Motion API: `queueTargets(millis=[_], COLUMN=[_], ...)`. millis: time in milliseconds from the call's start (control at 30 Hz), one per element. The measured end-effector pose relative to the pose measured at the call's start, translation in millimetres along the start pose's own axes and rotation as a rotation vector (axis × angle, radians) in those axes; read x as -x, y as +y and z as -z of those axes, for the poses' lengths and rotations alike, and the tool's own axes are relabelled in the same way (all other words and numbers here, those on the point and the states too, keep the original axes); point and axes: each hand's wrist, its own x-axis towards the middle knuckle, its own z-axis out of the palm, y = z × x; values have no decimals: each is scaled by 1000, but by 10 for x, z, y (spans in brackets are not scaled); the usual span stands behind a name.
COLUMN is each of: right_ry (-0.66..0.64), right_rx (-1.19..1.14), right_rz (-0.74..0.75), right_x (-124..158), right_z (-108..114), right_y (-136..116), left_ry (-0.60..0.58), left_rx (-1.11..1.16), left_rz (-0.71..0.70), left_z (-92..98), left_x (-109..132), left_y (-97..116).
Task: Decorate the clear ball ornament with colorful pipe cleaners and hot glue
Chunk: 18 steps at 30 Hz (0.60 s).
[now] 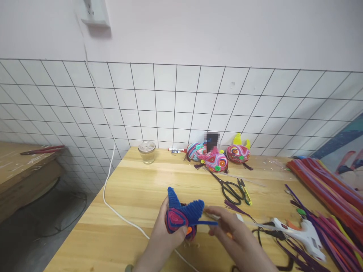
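Note:
My left hand (167,234) is wrapped round a ball-shaped craft piece (176,219) covered in coiled pink, purple and dark blue strips. Two pointed blue ears (194,211) stand up from its top, and an orange spot shows low on its right side. A thin blue strip (208,223) sticks out to the right from the piece. At the strip's free end is my right hand (227,230), its thumb and fingers curled close to it; whether they touch the strip is unclear.
Black scissors (233,192) and a yellow cutter (246,192) lie beyond my right hand. A white glue gun (304,234) and colourful strips (329,181) are at right. Finished-looking balls (216,161), a glass (147,152) and a marker (176,150) line the back; a white cable (121,217) crosses the left.

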Motion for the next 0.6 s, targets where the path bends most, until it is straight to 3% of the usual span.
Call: queueTargets(millis=[100, 200, 300, 400, 600], right_ry=[67, 131, 153, 120, 63], right_rx=[265, 383, 518, 623, 694], right_rz=[-98, -144, -222, -261, -204], right_x=[-146, -370, -580, -707, -782], right_z=[313, 608, 775, 769, 627], right_y=[276, 571, 826, 1009, 1166], left_ry=[48, 108, 181, 221, 243], left_rx=[22, 48, 72, 83, 125], left_rz=[-2, -34, -46, -47, -24], left_z=[35, 64, 75, 97, 139], left_x=[-34, -69, -88, -113, -157], left_y=[-31, -63, -41, -19, -40])
